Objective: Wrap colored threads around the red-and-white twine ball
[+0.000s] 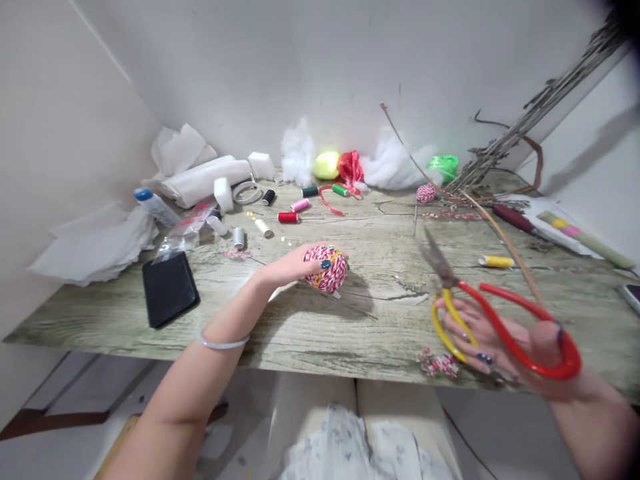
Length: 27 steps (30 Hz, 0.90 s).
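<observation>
My left hand [293,262], its wrist in a pale bangle, is wrapped round a ball of red-and-white twine [327,270]. Yellow strands cross the ball, and it sits at or just above the middle of the wooden table. To the right, my right hand [493,330] holds a pair of scissors [441,263] with one yellow and one red handle loop. The fingers are at the yellow loop and the thumb is by the red one. Blurred blades point up and away from me. A small bunch of red-and-white twine scraps [437,363] lies by the front edge beside this hand.
Thread spools, including a red one [289,217] and a yellow one [496,261], lie about the table [380,340]. A phone [170,289] is at left. White stuffing [397,163] lines the wall. A long twig [505,247] and a twig bundle [545,100] stand at right.
</observation>
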{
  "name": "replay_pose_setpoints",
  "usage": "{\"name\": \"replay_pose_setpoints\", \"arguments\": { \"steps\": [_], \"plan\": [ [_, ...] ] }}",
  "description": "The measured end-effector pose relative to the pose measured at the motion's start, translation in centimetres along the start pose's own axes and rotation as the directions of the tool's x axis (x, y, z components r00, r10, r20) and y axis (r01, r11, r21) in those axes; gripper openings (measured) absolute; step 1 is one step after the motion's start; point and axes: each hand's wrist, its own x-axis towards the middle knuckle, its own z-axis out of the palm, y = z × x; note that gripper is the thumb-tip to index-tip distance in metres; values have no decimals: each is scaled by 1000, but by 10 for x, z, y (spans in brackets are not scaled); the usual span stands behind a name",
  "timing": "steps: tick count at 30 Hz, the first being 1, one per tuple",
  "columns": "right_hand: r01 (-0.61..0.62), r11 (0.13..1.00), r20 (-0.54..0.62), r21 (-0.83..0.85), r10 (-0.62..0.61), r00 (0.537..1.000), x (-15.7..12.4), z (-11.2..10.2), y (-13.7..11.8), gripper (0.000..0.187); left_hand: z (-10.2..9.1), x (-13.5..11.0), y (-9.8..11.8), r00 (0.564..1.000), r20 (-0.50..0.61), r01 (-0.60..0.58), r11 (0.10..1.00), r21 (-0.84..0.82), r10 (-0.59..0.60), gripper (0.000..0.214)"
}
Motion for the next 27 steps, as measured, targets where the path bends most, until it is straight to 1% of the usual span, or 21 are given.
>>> {"name": "replay_pose_setpoints", "arguments": {
  "steps": [1, 2, 3, 4, 6, 8, 10, 13, 16, 22, 27],
  "plan": [
    [-14, 981, 124, 194, -11, 992, -1, 16, -4, 100, 0, 0, 1, 1000, -5, -11, 1000, 9, 11, 69],
    [-48, 943, 264, 330, -44, 964, -1, 30, -7, 94, -1, -1, 2, 1000, -10, -24, 999, 21, 24, 71],
    [-69, 897, 348, 436, -97, 932, 0, 42, -9, 87, -1, -1, 3, 999, -15, -37, 999, 30, 37, 72],
    [-89, 864, 405, 496, -140, 904, 2, 52, -10, 81, -2, -2, 3, 999, -19, -49, 998, 33, 50, 73],
    [-111, 832, 472, 543, -193, 860, 8, 67, -12, 69, -4, -2, 2, 998, -23, -64, 998, 28, 64, 74],
    [-108, 809, 496, 577, -242, 834, 14, 78, -14, 67, -6, -3, 0, 996, -31, -81, 997, 19, 81, 75],
    [-92, 785, 488, 613, -285, 825, 20, 85, -16, 68, -8, -3, -2, 995, -39, -94, 995, 17, 95, 74],
    [-84, 763, 474, 641, -307, 826, 25, 90, -18, 73, -9, -3, -2, 994, -33, -104, 994, 40, 105, 73],
    [-82, 749, 476, 657, -328, 816, 28, 93, -19, 76, -8, -3, 0, 994, -19, -105, 993, 49, 106, 72],
    [-59, 736, 457, 675, -354, 816, 31, 101, -16, 76, -8, -3, 2, 998, -26, -61, 996, 72, 63, 70],
    [-52, 720, 443, 692, -366, 818, 35, 106, -18, 79, -7, -3, 0, 998, -30, -50, 998, 39, 51, 70]
  ]
}}
